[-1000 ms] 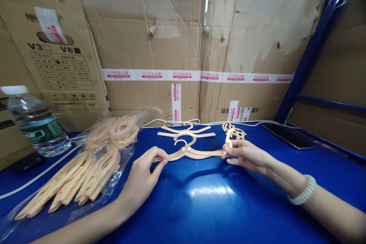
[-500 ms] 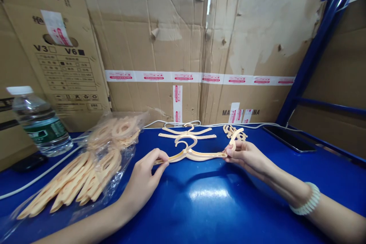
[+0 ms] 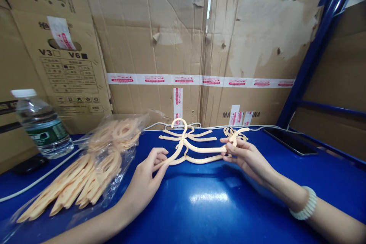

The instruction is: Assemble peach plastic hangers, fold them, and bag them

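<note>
Hanger pieces: the upper hanger piece (image 3: 204,150) has risen since half a second ago, its hook now up against the cardboard (image 3: 143,103); a gap shows below its right arm, above the lower hanger piece (image 3: 201,160).
Left hand (image 3: 148,169): thumb and fingers pinched on the upper piece's left end — the lower one runs to the same fingers, gripped or merely touched, I cannot tell.
Right hand (image 3: 248,158): fingertips closed on a small curved piece (image 3: 239,133), at the upper piece's right end.
Blue table (image 3: 206,217): two hangers (image 3: 206,138) lie behind; small pieces (image 3: 228,132) beyond the right hand; a clear bag (image 3: 121,171) of pale parts at left.
</note>
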Action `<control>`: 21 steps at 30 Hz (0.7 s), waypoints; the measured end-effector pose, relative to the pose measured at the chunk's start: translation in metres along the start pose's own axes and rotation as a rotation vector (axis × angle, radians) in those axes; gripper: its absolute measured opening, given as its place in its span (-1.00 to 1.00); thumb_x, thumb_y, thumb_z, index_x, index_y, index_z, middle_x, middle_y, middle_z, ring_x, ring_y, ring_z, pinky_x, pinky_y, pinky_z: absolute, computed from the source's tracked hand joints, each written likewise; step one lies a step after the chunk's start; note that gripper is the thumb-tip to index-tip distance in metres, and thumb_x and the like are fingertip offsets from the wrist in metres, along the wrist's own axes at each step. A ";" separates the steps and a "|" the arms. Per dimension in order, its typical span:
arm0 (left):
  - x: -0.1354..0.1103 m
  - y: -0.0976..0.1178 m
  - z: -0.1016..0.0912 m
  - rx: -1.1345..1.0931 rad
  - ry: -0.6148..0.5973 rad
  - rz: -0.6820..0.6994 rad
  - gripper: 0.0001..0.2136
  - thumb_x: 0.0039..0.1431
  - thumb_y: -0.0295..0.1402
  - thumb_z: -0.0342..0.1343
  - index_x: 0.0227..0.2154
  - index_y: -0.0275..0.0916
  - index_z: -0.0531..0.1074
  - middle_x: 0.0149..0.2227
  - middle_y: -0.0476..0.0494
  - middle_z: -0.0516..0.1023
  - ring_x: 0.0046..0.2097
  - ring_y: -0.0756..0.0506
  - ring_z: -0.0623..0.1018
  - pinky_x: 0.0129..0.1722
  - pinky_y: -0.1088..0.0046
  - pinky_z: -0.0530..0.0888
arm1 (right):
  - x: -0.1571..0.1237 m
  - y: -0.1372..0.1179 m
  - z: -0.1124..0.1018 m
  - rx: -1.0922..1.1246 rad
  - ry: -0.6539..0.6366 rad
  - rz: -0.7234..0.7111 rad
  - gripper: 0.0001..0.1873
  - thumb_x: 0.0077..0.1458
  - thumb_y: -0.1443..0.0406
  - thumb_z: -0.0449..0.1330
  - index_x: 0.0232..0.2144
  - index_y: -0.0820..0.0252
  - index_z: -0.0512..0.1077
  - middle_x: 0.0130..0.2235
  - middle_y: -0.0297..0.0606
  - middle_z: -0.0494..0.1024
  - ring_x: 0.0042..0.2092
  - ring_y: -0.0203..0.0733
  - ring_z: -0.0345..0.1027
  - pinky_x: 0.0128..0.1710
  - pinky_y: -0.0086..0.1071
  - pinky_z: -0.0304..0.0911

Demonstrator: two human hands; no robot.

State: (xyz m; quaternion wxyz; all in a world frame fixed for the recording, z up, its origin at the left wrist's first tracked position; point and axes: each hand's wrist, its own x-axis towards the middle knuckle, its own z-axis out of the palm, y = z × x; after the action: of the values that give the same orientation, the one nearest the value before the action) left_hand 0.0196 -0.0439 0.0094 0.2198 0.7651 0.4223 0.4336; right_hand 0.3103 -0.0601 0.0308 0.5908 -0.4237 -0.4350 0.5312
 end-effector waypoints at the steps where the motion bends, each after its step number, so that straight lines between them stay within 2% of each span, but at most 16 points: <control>1: 0.000 0.000 0.000 -0.013 -0.012 -0.003 -0.87 0.25 -0.29 -0.02 -0.17 -0.14 0.30 -0.29 -0.03 0.49 -0.19 -0.08 0.57 -0.10 0.36 0.53 | 0.001 -0.001 -0.001 0.018 -0.009 -0.010 -0.61 -0.21 0.16 0.47 -0.30 0.19 0.55 -0.41 -0.31 0.52 -0.32 -0.25 0.41 -0.31 -0.39 0.38; 5: 0.005 -0.001 -0.007 0.027 -0.072 0.005 -0.85 0.28 -0.28 -0.07 -0.14 -0.14 0.30 -0.25 -0.05 0.48 -0.15 -0.10 0.55 -0.09 0.34 0.50 | 0.010 -0.011 -0.016 0.055 0.038 -0.083 -0.62 -0.21 0.17 0.47 -0.28 0.14 0.58 -0.37 -0.34 0.52 -0.32 -0.31 0.37 -0.38 -0.48 0.32; 8: 0.008 0.001 -0.017 0.151 -0.096 0.026 -0.85 0.30 -0.25 -0.09 -0.18 -0.14 0.32 -0.25 -0.06 0.47 -0.19 -0.12 0.55 -0.18 0.35 0.48 | 0.019 -0.026 -0.037 -0.053 0.008 -0.104 -0.65 -0.24 0.16 0.48 -0.33 0.11 0.58 -0.40 -0.35 0.55 -0.35 -0.30 0.38 -0.33 -0.44 0.32; 11: 0.009 0.004 -0.025 0.321 -0.122 0.094 -0.83 0.32 -0.25 -0.13 -0.23 -0.14 0.34 -0.22 -0.06 0.46 -0.22 -0.13 0.53 -0.19 0.33 0.44 | 0.023 -0.043 -0.057 -0.347 -0.105 -0.114 -0.68 -0.21 0.13 0.46 -0.38 0.14 0.58 -0.38 -0.29 0.58 -0.35 -0.24 0.41 -0.29 -0.37 0.32; 14: 0.008 0.003 -0.028 0.465 -0.180 0.129 -0.81 0.33 -0.29 -0.18 -0.25 -0.14 0.34 -0.20 -0.06 0.44 -0.26 -0.13 0.52 -0.21 0.30 0.42 | 0.024 -0.053 -0.064 -0.721 -0.231 -0.109 -0.64 -0.21 0.06 0.43 -0.41 0.19 0.57 -0.35 -0.21 0.61 -0.29 -0.13 0.45 -0.21 -0.28 0.32; 18: 0.005 0.000 -0.025 0.556 -0.265 0.144 -0.80 0.34 -0.37 -0.21 -0.27 -0.15 0.33 -0.21 -0.09 0.43 -0.25 -0.14 0.50 -0.24 0.31 0.42 | 0.026 -0.049 -0.064 -1.026 -0.403 -0.124 -0.63 -0.10 0.01 0.34 -0.43 0.21 0.55 -0.36 -0.21 0.61 -0.28 -0.09 0.46 -0.22 -0.27 0.31; 21: 0.004 -0.001 -0.022 0.650 -0.334 0.184 -0.80 0.34 -0.41 -0.18 -0.31 -0.17 0.35 -0.24 -0.11 0.45 -0.19 -0.19 0.47 -0.21 0.26 0.40 | 0.029 -0.040 -0.066 -1.177 -0.429 -0.167 -0.70 -0.04 0.07 0.29 -0.44 0.21 0.55 -0.36 -0.23 0.60 -0.30 -0.11 0.44 -0.26 -0.29 0.28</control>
State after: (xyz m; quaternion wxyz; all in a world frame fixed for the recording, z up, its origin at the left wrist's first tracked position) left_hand 0.0017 -0.0407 0.0222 -0.0084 0.8898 0.4257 0.1640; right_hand 0.3859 -0.0364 0.0541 0.1978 -0.5262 -0.7949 0.2282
